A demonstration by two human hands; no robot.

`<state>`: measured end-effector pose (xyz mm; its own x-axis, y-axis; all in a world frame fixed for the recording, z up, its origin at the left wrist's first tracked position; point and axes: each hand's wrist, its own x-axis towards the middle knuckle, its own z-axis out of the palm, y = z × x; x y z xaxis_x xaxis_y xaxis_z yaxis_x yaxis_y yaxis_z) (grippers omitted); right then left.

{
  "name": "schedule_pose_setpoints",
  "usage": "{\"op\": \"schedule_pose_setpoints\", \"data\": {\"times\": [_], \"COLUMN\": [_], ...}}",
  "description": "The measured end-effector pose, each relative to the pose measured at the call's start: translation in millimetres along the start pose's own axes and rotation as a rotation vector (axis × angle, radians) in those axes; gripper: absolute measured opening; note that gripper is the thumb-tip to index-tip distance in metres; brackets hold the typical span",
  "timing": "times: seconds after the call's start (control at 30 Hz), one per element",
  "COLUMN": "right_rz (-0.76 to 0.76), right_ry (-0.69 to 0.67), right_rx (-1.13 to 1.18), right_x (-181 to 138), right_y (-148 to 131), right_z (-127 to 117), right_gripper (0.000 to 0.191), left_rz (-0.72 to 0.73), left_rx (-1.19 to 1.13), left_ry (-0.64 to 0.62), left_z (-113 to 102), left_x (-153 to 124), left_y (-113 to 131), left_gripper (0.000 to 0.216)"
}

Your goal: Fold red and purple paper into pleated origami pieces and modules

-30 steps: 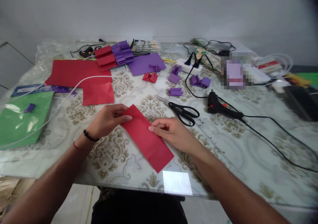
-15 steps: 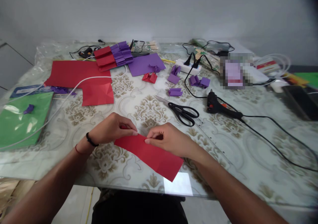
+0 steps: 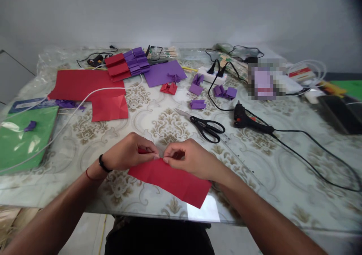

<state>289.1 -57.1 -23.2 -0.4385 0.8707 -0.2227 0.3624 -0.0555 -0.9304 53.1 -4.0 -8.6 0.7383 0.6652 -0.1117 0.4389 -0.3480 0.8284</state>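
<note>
A red paper strip [image 3: 172,181] lies near the front edge of the glass-topped table [image 3: 283,179]. My left hand [image 3: 128,155] pinches the strip's far edge with thumb and fingertips. My right hand [image 3: 190,158] pinches the same edge right beside it, so the fingertips of both hands almost meet. Both hands are closed on the paper, and the part of the strip under them is hidden.
Black scissors [image 3: 207,128] and a black glue gun [image 3: 249,121] with its cord lie beyond my right hand. Red sheets [image 3: 82,85], a purple sheet [image 3: 164,73], folded red and purple pieces [image 3: 127,63] and a power strip [image 3: 212,76] sit farther back. A green sheet [image 3: 19,138] lies at the left.
Both hands lifted the strip's far end and drew it toward me. The strip turned to lie more crosswise, and my fingertips came together on its far edge.
</note>
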Motion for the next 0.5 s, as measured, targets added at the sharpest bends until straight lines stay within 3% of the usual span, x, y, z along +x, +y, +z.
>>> {"op": "schedule_pose_setpoints", "data": {"times": [0.27,0.33,0.43,0.5], "right_rz": [0.0,0.003,-0.026,-0.092], "right_ry": [-0.058,-0.068,0.031,0.092], "right_rx": [-0.047,-0.052,-0.018,0.038], "right_x": [-8.3,-10.1,-10.6,-9.1], "right_y": [11.1,14.7,18.9,21.6], "right_z": [-37.8,-48.4,-56.3,-55.7], "right_gripper": [0.012,0.014,0.015,0.033], "left_rz": [-0.082,-0.109,-0.138,-0.166], "left_rx": [0.035,0.049,0.011,-0.068], "left_ry": [0.154,0.193,0.304,0.399], "left_z": [-67.2,-74.5,-74.5,-70.2], "left_x": [-16.5,-18.1,-16.5,-14.0], "left_y": [-25.8,-32.8,-39.6,-42.2], "left_gripper": [0.023,0.026,0.031,0.035]}}
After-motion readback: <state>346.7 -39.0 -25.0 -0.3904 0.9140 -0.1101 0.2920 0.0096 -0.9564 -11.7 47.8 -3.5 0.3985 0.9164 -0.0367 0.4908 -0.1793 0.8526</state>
